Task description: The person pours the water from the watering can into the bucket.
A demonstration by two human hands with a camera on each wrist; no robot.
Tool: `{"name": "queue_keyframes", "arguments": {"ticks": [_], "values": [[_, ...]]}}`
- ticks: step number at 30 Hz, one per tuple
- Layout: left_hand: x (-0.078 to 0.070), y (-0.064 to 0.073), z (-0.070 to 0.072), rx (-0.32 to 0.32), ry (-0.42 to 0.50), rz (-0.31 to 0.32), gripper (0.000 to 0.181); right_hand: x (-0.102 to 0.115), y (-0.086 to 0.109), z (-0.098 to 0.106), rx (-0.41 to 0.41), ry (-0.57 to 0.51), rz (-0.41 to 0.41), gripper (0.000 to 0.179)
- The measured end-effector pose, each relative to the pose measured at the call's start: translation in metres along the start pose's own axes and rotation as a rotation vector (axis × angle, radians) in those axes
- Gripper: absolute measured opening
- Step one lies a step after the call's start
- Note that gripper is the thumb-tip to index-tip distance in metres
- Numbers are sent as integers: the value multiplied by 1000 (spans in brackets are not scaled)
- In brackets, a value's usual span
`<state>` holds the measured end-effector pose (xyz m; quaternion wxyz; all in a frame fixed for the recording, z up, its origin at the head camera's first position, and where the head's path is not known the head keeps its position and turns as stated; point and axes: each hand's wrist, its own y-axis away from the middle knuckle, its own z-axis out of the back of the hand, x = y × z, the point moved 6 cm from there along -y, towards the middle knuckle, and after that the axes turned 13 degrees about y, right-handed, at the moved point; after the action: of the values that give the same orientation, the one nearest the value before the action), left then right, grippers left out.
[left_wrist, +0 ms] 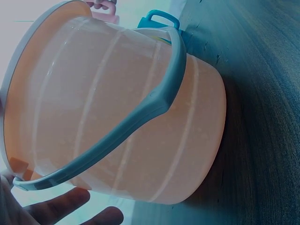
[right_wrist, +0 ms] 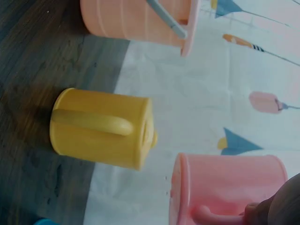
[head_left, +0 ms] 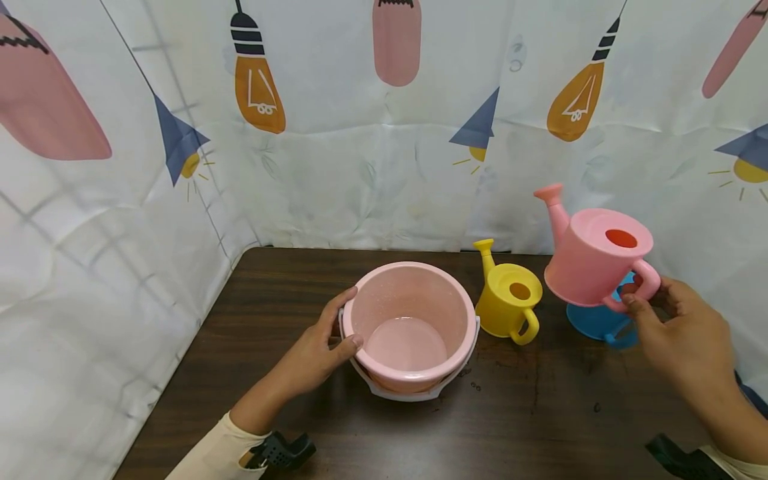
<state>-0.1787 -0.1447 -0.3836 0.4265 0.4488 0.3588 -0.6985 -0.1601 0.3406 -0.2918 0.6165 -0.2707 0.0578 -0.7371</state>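
The pink can (head_left: 594,263) is up in the air at the right, lifted clear of the table (head_left: 240,320) and partly covering the blue can (head_left: 591,323) in the head view. The right hand (head_left: 690,333) has it, thumb and fingers pinching the handle (head_left: 648,280). What matters most is how the pink can lies to the bucket (head_left: 414,290): the bucket stands to its left and lower down, well apart, with the yellow can (head_left: 507,303) on the table between them. The pink can's long line, from handle to spout (head_left: 552,200), runs from near right to far left, so the spout reaches away from the right hand, leftward and up; its body looks close to upright. The left hand (head_left: 318,347) is the nearer one to the bucket and touches it, thumb and forefinger spread along the left side of the rim, with other fingers stretched out below it in the left wrist view. The bucket sits upright, its pale bail (head_left: 408,397) hanging down on the near side. I can read no brand, label or lettering on the bucket or cans; the cloth (head_left: 360,187) behind carries only printed bulbs and lamps.
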Motion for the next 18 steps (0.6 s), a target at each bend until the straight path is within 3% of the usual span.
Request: {"name": "queue_keyframes", "arguments": {"ticks": [8, 18], "values": [[-1, -1, 0, 5, 7, -16, 75, 10, 3, 6, 4, -16, 29, 45], [0, 0, 1, -1, 3, -1, 75, 30, 13, 12, -5, -119, 127, 26]]}}
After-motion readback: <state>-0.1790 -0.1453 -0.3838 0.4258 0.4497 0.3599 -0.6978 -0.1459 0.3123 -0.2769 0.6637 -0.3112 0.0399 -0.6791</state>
